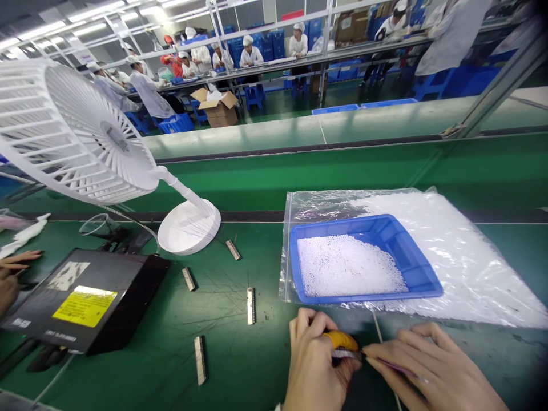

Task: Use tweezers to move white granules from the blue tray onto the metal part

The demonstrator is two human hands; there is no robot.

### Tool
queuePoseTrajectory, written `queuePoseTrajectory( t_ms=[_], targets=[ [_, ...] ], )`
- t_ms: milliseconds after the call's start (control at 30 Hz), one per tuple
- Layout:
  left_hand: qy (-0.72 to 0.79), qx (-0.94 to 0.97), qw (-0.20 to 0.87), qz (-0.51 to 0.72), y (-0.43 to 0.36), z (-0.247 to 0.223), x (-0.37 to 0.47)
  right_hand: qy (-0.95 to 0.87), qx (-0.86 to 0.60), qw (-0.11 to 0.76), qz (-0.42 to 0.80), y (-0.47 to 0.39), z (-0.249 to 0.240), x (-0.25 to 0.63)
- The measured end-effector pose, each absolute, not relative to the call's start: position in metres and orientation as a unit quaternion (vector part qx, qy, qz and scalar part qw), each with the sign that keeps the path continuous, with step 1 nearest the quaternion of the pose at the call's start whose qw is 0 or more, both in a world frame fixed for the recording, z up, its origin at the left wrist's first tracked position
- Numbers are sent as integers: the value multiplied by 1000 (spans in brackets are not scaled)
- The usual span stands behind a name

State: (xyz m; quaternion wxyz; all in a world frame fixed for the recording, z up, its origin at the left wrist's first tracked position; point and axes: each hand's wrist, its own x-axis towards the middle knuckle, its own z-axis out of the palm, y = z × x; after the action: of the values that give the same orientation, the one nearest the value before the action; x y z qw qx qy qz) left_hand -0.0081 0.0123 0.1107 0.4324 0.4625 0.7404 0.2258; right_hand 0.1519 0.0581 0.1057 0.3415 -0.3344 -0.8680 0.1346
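Near the front edge, my left hand [314, 362] is closed around a small pale strip [346, 354] with a dark edge. A yellow cover [341, 340], seemingly a finger cot, sits on one of its fingers. My right hand [432, 365] pinches a thin pinkish stick-like tool [398, 368], its tip at the strip's right end. Just beyond both hands stands a blue tray [417, 268] of tiny white beads [349, 265]. Several similar strips, such as this one [250, 305], lie to the left among fine dark wires.
Under the tray lies a clear plastic bag [466, 257] of white material. A white fan [188, 225] and a black box [85, 299] with a yellow label stand left. Another person's hand [11, 279] shows at the left edge. Beyond the green partition [257, 182], several people sit at benches.
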Motion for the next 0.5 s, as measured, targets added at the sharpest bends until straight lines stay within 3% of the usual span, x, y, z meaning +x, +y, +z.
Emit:
queuePoseTrajectory(
  t_ms=[367,500],
  targets=[
    [729,480,432,226,12,114,-10,-879,-330,325,114,58,98,155],
    [725,484,434,226,10,115,-10,-914,-299,271,47,68,117,169]
  ],
)
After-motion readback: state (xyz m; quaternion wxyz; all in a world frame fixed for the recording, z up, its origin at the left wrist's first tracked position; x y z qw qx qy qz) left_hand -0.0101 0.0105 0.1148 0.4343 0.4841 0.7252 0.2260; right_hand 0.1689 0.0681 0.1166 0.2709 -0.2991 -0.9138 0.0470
